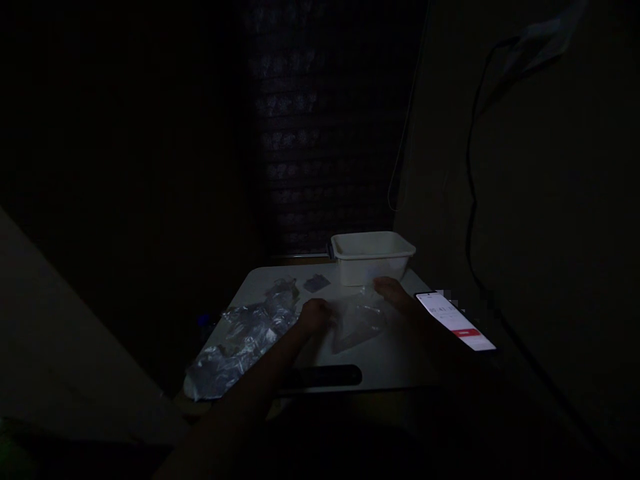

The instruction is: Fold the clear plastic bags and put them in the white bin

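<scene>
A clear plastic bag (357,328) is stretched low over the white table (395,363). My left hand (316,316) is closed on its left edge. At the bag's upper right, my right hand (393,292) pinches near the corner; its fingertips are dim and slightly blurred. To the left lies a crumpled heap of clear plastic bags (250,337). A small flat packet (317,283) rests beyond my left hand. Just past my right hand stands a white plastic bin (373,268), its inside mostly hidden by its front wall.
A lit phone (457,321) lies at the right, beside my right forearm. A dark slot (325,375) runs along the table's near edge. A black cable (470,200) hangs down the right wall. A dark shutter (320,133) stands behind the table. The room is very dim.
</scene>
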Tool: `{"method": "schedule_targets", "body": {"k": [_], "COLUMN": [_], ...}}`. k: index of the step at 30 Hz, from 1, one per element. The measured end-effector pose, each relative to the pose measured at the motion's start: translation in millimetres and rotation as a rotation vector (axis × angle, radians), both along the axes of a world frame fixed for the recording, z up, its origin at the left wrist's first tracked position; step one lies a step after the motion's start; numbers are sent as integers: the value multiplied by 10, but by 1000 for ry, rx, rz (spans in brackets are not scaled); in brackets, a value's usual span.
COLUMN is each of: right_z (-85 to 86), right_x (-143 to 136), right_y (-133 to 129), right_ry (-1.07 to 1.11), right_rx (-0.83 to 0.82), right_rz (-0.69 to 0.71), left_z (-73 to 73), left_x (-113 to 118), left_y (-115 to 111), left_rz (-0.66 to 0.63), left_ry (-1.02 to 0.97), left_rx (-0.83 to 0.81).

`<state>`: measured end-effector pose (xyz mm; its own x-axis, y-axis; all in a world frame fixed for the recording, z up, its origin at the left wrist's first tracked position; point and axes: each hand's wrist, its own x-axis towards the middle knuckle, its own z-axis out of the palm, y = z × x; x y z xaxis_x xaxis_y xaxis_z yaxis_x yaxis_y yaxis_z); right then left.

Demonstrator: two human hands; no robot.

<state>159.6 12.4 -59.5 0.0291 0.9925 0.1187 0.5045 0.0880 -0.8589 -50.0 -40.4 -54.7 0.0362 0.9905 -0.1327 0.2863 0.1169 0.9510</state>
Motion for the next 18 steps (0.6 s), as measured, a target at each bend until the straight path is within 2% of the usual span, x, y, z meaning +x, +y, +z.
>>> {"method": "schedule_targets", "body": {"k": [3,5,8,10,12,13,14,15,17,18], "right_z": [-41,-57,-46,-29,-29,-39,-54,-72,-106,-115], "right_x": [13,41,92,107,97,84,67,49,14,3], "right_y": [-29,-59,-139,-208,-270,-294,-312,-324,-332,-331], "right_ry": [-268,-318,-411,-506,-581,-611,-642,-670,-711,-723], "right_rx": [7,-1,21,20,-19,-31,-35,-31,-4,3], "right_rz": [17,-17,-63,-32,75,138,190,225,249,246], "left_z": [-25,-8,110,239,360,399,416,407,317,243], "left_x": [37,73,123,135,130,126,124,126,144,157], "left_y": [-15,-63,-188,-272,-313,-310,-289,-256,-175,-140], "left_rz": [-23,-48,-118,-229,-448,-516,-527,-478,-321,-286], "left_ry": [63,33,-67,-92,-22,23,58,83,138,197], "left_rx": [-80,-117,-245,-379,-532,-543,-487,-356,20,205]}}
